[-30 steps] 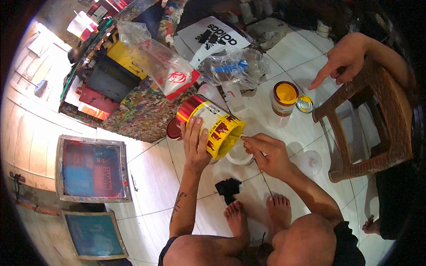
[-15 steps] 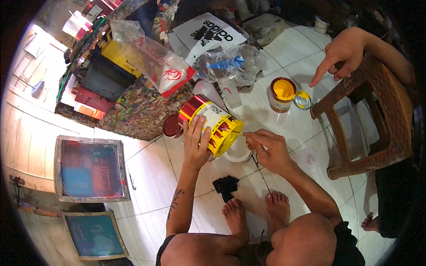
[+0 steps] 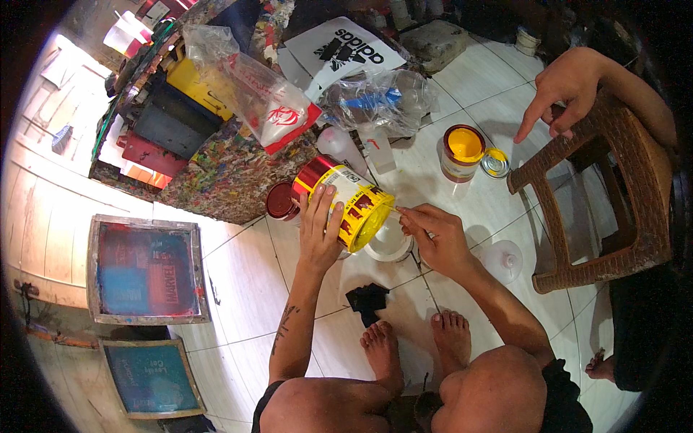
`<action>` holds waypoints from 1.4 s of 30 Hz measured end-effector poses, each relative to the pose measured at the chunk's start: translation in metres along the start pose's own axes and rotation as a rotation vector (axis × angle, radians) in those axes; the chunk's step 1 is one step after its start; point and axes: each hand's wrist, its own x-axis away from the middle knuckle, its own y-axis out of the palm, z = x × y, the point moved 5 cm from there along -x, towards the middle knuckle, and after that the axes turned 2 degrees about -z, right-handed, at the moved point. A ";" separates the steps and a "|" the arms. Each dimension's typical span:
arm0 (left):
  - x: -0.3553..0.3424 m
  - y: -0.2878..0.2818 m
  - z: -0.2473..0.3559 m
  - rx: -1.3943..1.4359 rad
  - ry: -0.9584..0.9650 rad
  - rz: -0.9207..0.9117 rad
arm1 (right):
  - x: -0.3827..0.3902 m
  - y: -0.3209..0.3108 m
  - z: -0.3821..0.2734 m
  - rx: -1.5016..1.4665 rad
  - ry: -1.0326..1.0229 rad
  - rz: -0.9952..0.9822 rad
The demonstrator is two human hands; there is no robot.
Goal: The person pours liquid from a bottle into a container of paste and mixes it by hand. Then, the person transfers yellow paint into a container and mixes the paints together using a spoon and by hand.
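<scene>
My left hand (image 3: 320, 229) is wrapped round a red and yellow paint can (image 3: 345, 184), tilted with its mouth down to the right. Yellow paint coats the inside of its rim. Below that mouth stands a white round tub (image 3: 390, 249), partly hidden by the can. My right hand (image 3: 435, 237) pinches something thin, like a stick, whose tip meets the can's rim; its kind is too small to make out. A smaller can of yellow paint (image 3: 462, 162) stands uncovered farther right, its round metal lid (image 3: 495, 163) beside it.
Another person's hand (image 3: 567, 94) hangs over a brown stool (image 3: 653, 216) at right. A dark red can (image 3: 280, 200) stands behind my left hand. Clear plastic bags (image 3: 375, 101), a bottle (image 3: 341, 148) and a black cloth (image 3: 368, 299) lie about. Framed screens (image 3: 148, 270) are at left.
The other person's hand has shifted slightly right, its fingers spreading a little. My hands and the tilted paint can have barely moved.
</scene>
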 end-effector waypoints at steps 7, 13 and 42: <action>0.000 -0.001 0.000 -0.018 0.029 -0.035 | 0.001 0.011 -0.002 0.066 -0.011 -0.114; 0.000 0.000 0.001 -0.041 0.067 -0.026 | 0.007 0.001 0.005 0.061 -0.024 -0.009; 0.003 -0.002 0.003 -0.057 0.092 -0.104 | 0.013 -0.019 -0.013 0.160 -0.077 -0.097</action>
